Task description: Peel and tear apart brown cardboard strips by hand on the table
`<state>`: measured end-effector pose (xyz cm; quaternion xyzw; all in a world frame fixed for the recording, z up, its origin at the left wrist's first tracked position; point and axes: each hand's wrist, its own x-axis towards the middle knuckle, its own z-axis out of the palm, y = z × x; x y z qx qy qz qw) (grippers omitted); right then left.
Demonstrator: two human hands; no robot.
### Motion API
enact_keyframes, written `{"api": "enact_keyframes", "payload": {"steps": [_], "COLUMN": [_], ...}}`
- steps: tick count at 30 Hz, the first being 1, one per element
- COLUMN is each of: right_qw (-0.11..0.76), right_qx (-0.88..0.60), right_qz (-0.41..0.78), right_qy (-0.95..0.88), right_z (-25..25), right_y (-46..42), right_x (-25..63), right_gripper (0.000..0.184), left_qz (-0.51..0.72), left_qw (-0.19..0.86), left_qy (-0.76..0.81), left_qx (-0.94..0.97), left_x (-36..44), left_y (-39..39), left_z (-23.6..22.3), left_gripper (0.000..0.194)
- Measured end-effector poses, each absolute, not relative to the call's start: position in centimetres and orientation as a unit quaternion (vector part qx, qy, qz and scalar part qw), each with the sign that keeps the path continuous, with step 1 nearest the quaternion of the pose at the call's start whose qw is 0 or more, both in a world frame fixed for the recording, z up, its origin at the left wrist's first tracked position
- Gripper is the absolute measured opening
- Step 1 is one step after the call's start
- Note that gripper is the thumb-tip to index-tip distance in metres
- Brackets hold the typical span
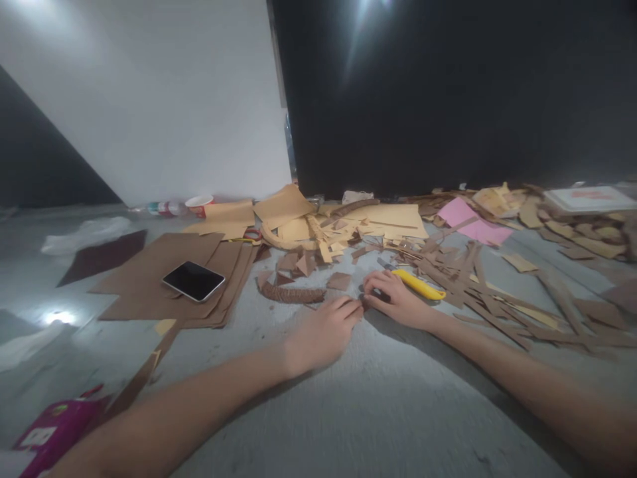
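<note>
My left hand rests low over the grey surface, its fingers curled and drawn together at the tips. Close against it is my right hand, with fingers bent inward and the fingertips meeting those of the left. Whatever lies between the fingertips is hidden and too small to name. Just beyond the right hand lies a yellow utility knife. A curved brown piece of ridged cardboard sits ahead of the left hand. Beside it is a small brown cardboard scrap.
On the left, a phone lies on stacked brown cardboard sheets. Cut cardboard strips spread across the right side. Farther back are tan sheets, pink paper and a paper cup. A purple object stands front left.
</note>
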<state>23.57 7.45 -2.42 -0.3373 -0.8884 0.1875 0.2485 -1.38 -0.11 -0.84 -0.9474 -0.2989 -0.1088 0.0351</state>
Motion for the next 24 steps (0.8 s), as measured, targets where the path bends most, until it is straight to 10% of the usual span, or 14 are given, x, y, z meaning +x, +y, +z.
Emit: {"api": "enact_keyframes", "payload": {"steps": [24], "right_qw": [0.293], "right_qx": [-0.339], "right_qz": [0.187], "right_qy": [-0.874], "right_z": [-3.5], "right_y": [7.7], "right_x": [23.4], "right_gripper": [0.009], "left_qz": [-0.118], "left_qw": [0.029], "left_qy": [-0.312], "left_qx": [-0.942], "left_x": [-1.3], "left_y": [-0.1], "left_z": [-1.0], "left_gripper": [0.042]}}
